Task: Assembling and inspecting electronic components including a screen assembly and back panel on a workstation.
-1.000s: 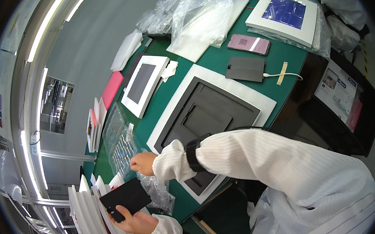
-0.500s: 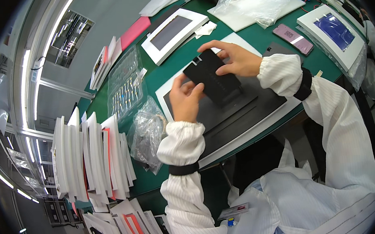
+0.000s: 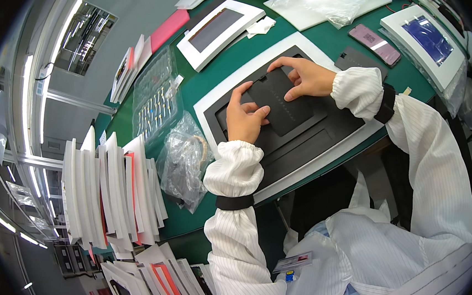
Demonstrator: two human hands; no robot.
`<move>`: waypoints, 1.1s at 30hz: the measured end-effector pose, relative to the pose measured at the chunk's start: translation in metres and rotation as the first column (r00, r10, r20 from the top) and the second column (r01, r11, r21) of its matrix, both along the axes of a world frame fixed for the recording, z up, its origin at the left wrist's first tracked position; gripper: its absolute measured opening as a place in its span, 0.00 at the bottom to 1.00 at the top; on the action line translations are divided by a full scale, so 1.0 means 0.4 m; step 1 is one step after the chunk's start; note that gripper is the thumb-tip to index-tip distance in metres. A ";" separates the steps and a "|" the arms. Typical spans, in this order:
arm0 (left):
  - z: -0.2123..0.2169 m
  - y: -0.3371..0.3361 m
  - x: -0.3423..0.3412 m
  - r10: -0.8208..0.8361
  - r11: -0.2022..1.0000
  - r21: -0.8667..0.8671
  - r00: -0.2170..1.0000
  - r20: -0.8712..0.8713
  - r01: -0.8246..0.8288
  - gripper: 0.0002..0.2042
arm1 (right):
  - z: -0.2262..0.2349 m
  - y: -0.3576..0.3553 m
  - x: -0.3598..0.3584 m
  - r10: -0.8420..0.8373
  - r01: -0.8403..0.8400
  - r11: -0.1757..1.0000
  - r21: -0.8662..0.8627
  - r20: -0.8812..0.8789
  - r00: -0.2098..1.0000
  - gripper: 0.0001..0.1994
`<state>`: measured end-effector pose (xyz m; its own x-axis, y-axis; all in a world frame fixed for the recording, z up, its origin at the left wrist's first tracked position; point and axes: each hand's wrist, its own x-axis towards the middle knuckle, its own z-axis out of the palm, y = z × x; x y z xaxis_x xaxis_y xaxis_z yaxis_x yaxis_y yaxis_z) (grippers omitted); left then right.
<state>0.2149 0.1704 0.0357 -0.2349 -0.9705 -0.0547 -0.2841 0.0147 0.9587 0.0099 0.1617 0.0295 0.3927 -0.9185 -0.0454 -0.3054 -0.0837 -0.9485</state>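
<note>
Under my left hand (image 3: 246,119) and right hand (image 3: 307,78), both flat with fingers spread, the thin black rectangular panel (image 3: 285,102) sits in the white-rimmed black foam tray (image 3: 215,96); seating step, I judge; next needs even corner pressure.

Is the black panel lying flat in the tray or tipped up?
Flat: the black panel lies within the tray recess, both hands pressing on it.

A green-topped table (image 3: 216,74) fills the upper middle of the view, its near edge curving under the fisheye lens. Long fluorescent ceiling strips (image 3: 26,103) run down the left side. A grey wall (image 3: 126,17) stands beyond the table, bearing a dark window (image 3: 80,29) that reflects the lights.
</note>
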 end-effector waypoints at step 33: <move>-0.094 0.010 -0.011 0.213 0.797 -0.462 0.535 0.818 0.388 0.20 | -0.052 -0.165 0.028 -0.311 -0.113 0.828 -0.550 -0.617 0.723 0.32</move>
<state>0.2107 0.1744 -0.0021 -0.4615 -0.8548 0.2372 -0.8657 0.4924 0.0902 0.0209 0.0956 0.0088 0.3567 -0.9037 0.2369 -0.8581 -0.4172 -0.2994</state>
